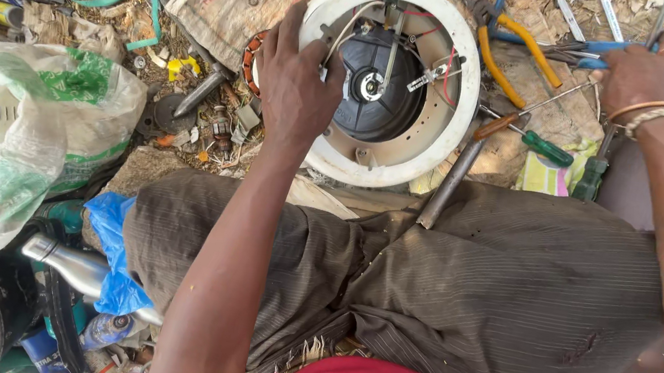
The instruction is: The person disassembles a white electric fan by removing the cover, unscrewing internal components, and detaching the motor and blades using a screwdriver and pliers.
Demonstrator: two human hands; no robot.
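Left hand (294, 87) is clamped on the white round housing (389, 76); right hand (644, 74) is closed around tools (549, 52). Dismantling seems underway; a screwdriver (535, 139) is likely needed next.

Both forearms are bare. The right hand (644, 74) wears bangles at the wrist: a thin copper-coloured ring and a pale beaded one beside it, toward five o'clock from the knuckles. The left hand (294, 87) carries nothing at the wrist. Grey-brown, finely striped cloth drapes the knees in loose folds. At six o'clock shows a red garment, and a dark sleeve edge with a red band sits at four o'clock.
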